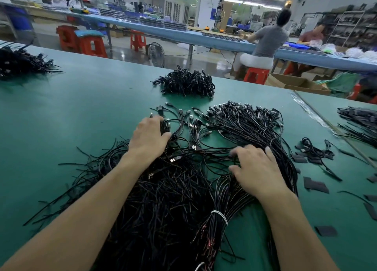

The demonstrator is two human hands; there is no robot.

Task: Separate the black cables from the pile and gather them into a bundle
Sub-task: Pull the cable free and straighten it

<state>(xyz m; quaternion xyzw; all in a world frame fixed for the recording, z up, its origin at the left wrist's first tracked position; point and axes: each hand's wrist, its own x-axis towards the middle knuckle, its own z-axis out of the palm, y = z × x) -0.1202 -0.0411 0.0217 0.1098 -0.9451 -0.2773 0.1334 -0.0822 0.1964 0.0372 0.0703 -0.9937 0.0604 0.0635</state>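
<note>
1. My left hand (150, 136) lies palm down at the far end of the loose pile (159, 205). Its fingers are curled round a clump of black cables (165, 127) just behind their plugs.
2. My right hand (258, 168) is spread wide, palm down, with its fingers splayed on top of the strands of a tied bundle (255, 132). I see nothing gripped in it.
3. The pile is a tangle running from the near edge of the green tabletop (71, 107) up under my left forearm to the left wrist.
4. The tied bundle lies just beside the pile, on its right. A white tie (220, 215) cinches it near my right forearm, and from there it fans out under the right hand to a row of plugs beyond.
5. Between the two hands, single plug ends (193, 124) lie scattered and touch both groups.
6. Farther off, a separate heap (187, 83) of black cables sits near the far edge, well apart from both hands.
7. To the right of the right hand lie a small coil (314, 151) and several flat black pieces (315, 186).
</note>
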